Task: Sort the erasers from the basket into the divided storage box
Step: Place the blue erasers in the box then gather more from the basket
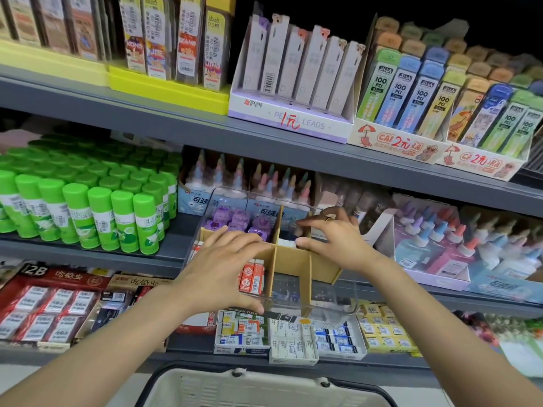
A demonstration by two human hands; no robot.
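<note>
A clear plastic storage box [332, 306] with brown cardboard dividers [289, 258] sits tilted at the edge of the middle shelf. Purple erasers [239, 220] fill its far left compartment. Red-and-white erasers [253, 276] stand in the near left one, and a white eraser [286, 243] lies in the middle far one. My left hand [219, 268] grips the box's near left wall, covering part of it. My right hand [332, 235] rests on the far right dividers, fingertips pinching something small that I cannot make out. The cream basket [258, 389] is at the bottom, its inside barely visible.
Green glue sticks [88, 207] crowd the shelf to the left, liquid glue bottles [458, 245] to the right and behind the box. Boxed erasers [291, 336] fill the shelf below. Pencil lead packs [296, 74] stand on the shelf above.
</note>
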